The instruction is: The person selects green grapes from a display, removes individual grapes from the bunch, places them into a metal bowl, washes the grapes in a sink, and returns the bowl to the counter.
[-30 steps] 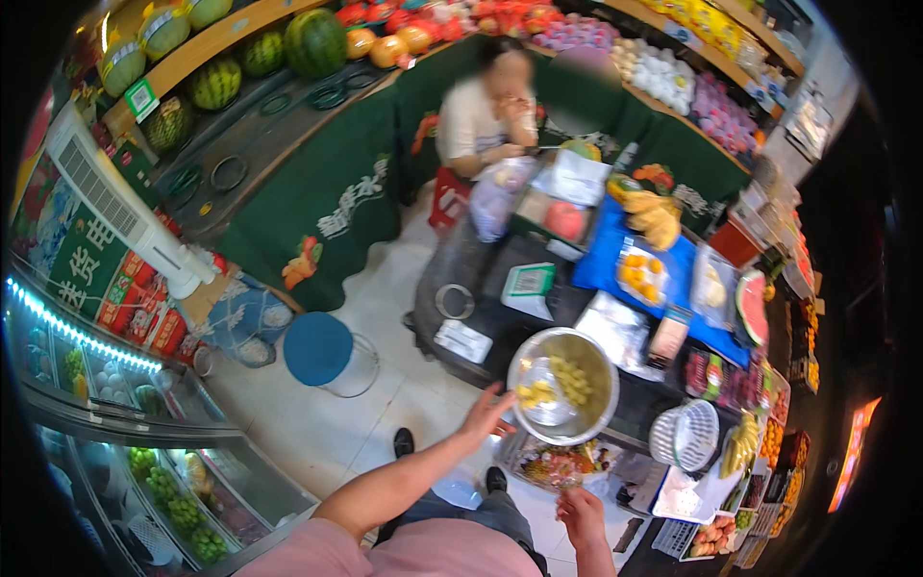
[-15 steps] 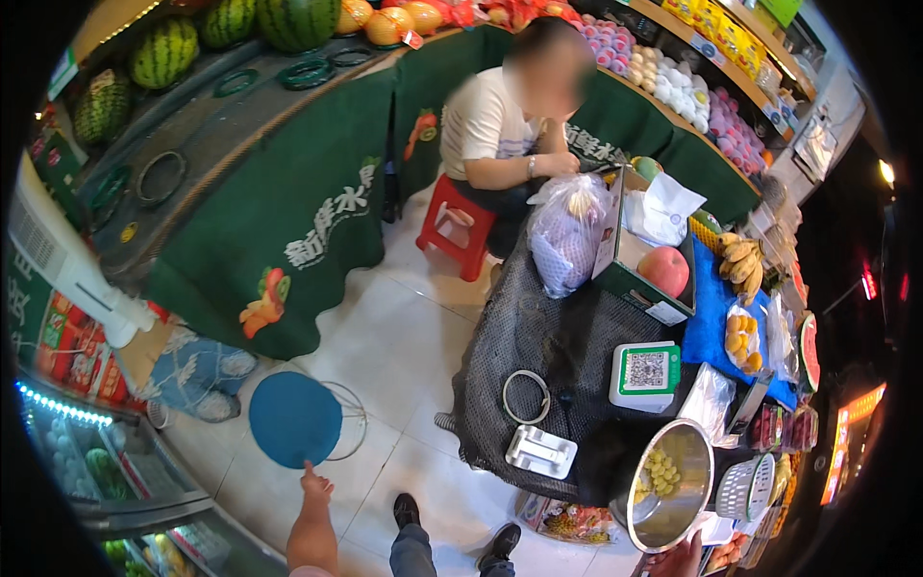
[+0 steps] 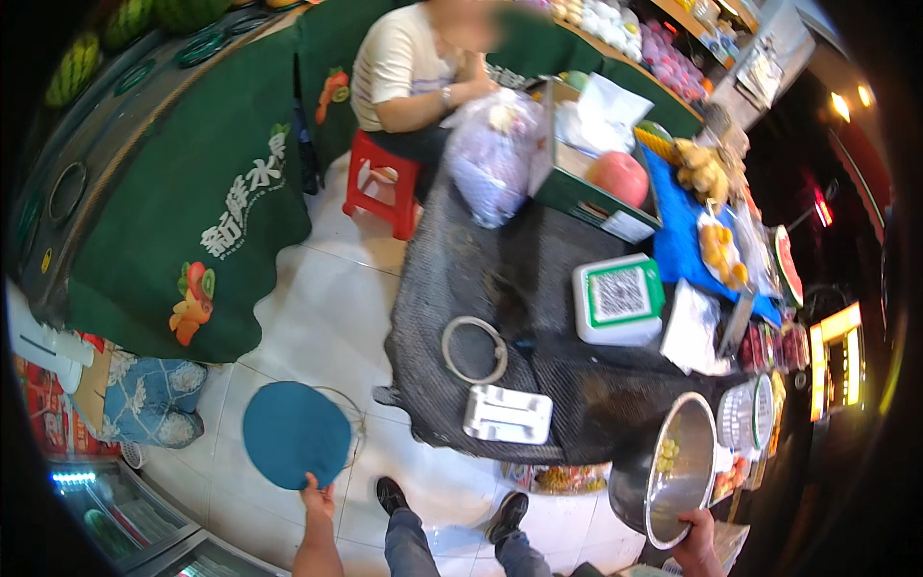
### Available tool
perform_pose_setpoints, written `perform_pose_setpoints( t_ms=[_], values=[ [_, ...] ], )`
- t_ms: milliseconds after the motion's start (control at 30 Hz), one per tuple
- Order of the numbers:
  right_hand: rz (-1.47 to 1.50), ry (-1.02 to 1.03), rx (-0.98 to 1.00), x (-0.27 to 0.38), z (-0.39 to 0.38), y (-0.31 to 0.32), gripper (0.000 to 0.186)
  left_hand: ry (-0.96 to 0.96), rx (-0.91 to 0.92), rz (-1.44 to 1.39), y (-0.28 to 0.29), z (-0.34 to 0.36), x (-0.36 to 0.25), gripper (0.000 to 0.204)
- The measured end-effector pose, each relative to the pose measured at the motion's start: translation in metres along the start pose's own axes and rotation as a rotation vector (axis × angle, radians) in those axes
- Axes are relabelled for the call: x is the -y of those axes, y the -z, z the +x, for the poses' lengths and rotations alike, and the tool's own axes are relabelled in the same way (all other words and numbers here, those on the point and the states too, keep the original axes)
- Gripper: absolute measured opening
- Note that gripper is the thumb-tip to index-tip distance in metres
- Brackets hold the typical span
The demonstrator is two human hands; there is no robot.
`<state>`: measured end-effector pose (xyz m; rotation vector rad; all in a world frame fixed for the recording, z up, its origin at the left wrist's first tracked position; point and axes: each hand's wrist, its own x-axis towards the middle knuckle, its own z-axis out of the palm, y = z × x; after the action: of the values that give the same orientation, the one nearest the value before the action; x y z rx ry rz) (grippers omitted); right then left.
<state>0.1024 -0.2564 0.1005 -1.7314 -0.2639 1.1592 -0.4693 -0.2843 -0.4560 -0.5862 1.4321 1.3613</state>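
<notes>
My left hand (image 3: 317, 495) grips the near edge of a blue round stool (image 3: 296, 433), its fingertips on the seat's rim. Thin metal rings show behind the seat, above the tiled floor. At the lower right, my right hand (image 3: 696, 542) is closed on the rim of a steel bowl (image 3: 681, 481). The bowl is tilted, its mouth facing right, and a few green grapes (image 3: 666, 454) lie inside. Beside the bowl stands a white plastic basket (image 3: 743, 413).
A dark-covered table (image 3: 500, 260) carries a white payment-code stand (image 3: 618, 298), a white metal holder (image 3: 508, 413), a box with a large pink fruit (image 3: 618, 179) and a bagged bundle (image 3: 492, 159). Past it, a person (image 3: 409, 72) sits on a red stool (image 3: 381, 183). Green-draped counter (image 3: 192, 202) lies left.
The bowl has tipped further, and less of the grapes shows. The blue seat has tilted a little under my left hand. My view has shifted, so the table sits further left.
</notes>
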Motion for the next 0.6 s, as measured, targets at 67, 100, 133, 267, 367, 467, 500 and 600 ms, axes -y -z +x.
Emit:
perform_pose_setpoints(
  t_ms=[67,100,133,267,367,467,500,600],
  values=[
    [0.025,0.001,-0.017,-0.004,-0.001,0.014,0.036,0.042,0.062,0.19,-0.01,-0.036,0.031,0.042],
    [0.046,-0.001,0.0,-0.004,0.0,0.024,0.036,0.045,0.122,0.22,-0.018,-0.052,0.046,0.053],
    [0.05,-0.003,-0.011,-0.004,0.001,0.034,0.036,0.025,0.083,0.244,-0.028,-0.07,0.069,0.051],
    [0.023,0.033,-0.019,-0.008,0.009,0.087,0.038,0.02,0.2,0.558,-0.059,-0.112,0.134,0.055],
    [0.092,0.048,-0.012,-0.02,0.019,0.138,0.039,0.081,0.234,0.911,-0.063,-0.144,0.188,0.071],
    [0.095,0.082,-0.012,-0.033,0.035,0.193,0.04,0.123,0.269,1.006,-0.053,-0.183,0.227,0.093],
    [0.078,0.087,0.031,-0.036,0.041,0.213,0.04,0.15,0.187,1.115,-0.053,-0.193,0.237,0.093],
    [-0.037,-0.024,-0.19,-0.057,0.04,0.249,0.051,0.035,0.231,1.339,-0.052,-0.221,0.24,0.077]
  ],
)
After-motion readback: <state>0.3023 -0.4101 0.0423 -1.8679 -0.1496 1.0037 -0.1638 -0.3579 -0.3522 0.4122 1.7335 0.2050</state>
